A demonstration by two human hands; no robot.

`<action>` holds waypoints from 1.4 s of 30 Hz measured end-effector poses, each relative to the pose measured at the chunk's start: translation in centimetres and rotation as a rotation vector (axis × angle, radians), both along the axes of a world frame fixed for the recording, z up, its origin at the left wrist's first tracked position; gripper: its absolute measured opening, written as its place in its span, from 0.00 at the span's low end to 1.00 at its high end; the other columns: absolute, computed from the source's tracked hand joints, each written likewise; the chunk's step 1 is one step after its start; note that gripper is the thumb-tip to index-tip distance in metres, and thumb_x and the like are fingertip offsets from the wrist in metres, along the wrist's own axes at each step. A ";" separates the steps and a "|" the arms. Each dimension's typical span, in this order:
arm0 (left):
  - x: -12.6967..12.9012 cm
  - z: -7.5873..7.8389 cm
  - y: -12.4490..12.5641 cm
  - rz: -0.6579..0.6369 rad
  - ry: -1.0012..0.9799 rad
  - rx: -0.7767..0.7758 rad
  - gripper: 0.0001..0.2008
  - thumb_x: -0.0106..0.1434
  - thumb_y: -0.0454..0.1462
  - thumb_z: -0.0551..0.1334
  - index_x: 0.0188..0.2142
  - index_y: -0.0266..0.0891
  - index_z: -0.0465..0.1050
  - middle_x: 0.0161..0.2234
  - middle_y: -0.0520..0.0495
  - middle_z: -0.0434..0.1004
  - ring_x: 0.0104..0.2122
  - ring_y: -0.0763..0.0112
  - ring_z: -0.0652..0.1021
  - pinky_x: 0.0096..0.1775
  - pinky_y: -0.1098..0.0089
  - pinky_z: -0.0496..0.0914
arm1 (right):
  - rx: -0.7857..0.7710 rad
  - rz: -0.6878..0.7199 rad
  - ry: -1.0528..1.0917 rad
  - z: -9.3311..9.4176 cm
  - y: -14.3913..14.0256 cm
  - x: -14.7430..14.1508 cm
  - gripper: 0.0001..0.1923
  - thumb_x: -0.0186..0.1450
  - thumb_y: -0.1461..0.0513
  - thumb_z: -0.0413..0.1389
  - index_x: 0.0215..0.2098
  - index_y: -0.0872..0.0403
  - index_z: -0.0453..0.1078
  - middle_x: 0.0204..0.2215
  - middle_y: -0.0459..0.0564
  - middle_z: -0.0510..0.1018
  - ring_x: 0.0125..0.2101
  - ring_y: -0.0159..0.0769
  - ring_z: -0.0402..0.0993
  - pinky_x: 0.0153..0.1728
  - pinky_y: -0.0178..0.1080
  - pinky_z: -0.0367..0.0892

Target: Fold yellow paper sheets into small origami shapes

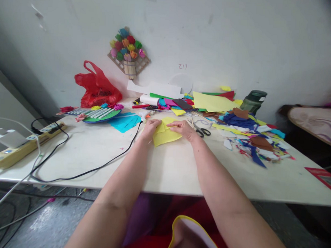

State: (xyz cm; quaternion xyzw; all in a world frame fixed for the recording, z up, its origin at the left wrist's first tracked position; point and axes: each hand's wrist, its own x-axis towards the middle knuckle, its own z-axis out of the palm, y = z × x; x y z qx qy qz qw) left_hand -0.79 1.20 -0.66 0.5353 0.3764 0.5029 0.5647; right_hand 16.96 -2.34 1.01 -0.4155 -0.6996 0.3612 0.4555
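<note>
1. Both of my hands lie on the yellow paper, which sits flat on the table straight ahead of me, past the middle.
2. My left hand presses its fingers down, close together, on the sheet's left upper edge.
3. My right hand lies palm down with fingers together, pointing left, holding down a folded flap near the sheet's top.
4. Scissors lie just beside my right hand, to its right.
5. Scraps of blue, brown, white and yellow spread further right, near but apart from the sheet.
6. Behind the sheet a heap of coloured sheets leans toward the wall, with a green bottle at its right end.
7. Left of the sheet lies a blue sheet, and a black cable runs from beside my left hand across the table toward a power strip.
8. Farther back left stand a red bag and a green disc with white strips.
9. On the wall hangs a paper bouquet.
</note>
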 end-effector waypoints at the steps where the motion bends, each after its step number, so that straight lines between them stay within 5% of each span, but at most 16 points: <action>1: 0.0 0.0 0.0 -0.002 -0.006 -0.005 0.10 0.46 0.41 0.64 0.22 0.37 0.66 0.17 0.53 0.67 0.19 0.75 0.68 0.22 0.74 0.62 | -0.001 0.010 -0.001 0.1 -0.1 0.0 0.12 0.50 0.60 0.60 0.32 0.56 0.78 0.34 0.52 0.79 0.36 0.38 0.72 0.40 0.39 0.63; 7: 0.1 -0.1 0.3 0.019 -0.020 -0.021 0.11 0.47 0.41 0.62 0.20 0.38 0.63 0.15 0.55 0.62 0.16 0.78 0.65 0.20 0.75 0.58 | 0.029 0.006 -0.067 0.6 -0.6 0.1 0.17 0.55 0.51 0.57 0.27 0.57 0.77 0.25 0.48 0.75 0.34 0.38 0.70 0.34 0.36 0.62; 17: 0.0 -0.2 -0.2 -0.068 0.033 0.008 0.17 0.46 0.47 0.66 0.22 0.36 0.66 0.18 0.53 0.67 0.17 0.77 0.69 0.21 0.75 0.62 | 0.053 -0.007 -0.130 0.9 -0.9 -0.1 0.19 0.55 0.50 0.56 0.22 0.58 0.73 0.20 0.46 0.69 0.30 0.35 0.66 0.30 0.35 0.58; 30: 0.0 0.1 -0.3 -0.067 0.113 0.082 0.18 0.48 0.48 0.65 0.22 0.37 0.64 0.17 0.55 0.64 0.16 0.81 0.64 0.19 0.77 0.55 | -0.083 -0.023 0.115 0.7 -0.7 -0.4 0.20 0.55 0.50 0.56 0.35 0.56 0.75 0.35 0.51 0.77 0.38 0.38 0.71 0.40 0.38 0.64; 37: -0.1 -0.1 -0.2 -0.038 0.248 0.187 0.19 0.51 0.50 0.62 0.21 0.37 0.63 0.16 0.56 0.59 0.16 0.82 0.59 0.18 0.77 0.50 | -0.269 -0.066 0.109 0.1 -0.2 -0.8 0.18 0.54 0.49 0.56 0.24 0.57 0.68 0.20 0.46 0.71 0.23 0.34 0.67 0.25 0.35 0.62; 42: 0.0 0.3 -0.7 -0.055 0.236 0.222 0.19 0.51 0.51 0.62 0.21 0.37 0.62 0.16 0.56 0.58 0.16 0.82 0.59 0.18 0.77 0.51 | -0.243 -0.097 0.087 -0.3 -0.2 -1.3 0.18 0.52 0.49 0.57 0.20 0.55 0.64 0.15 0.44 0.66 0.20 0.32 0.64 0.22 0.34 0.58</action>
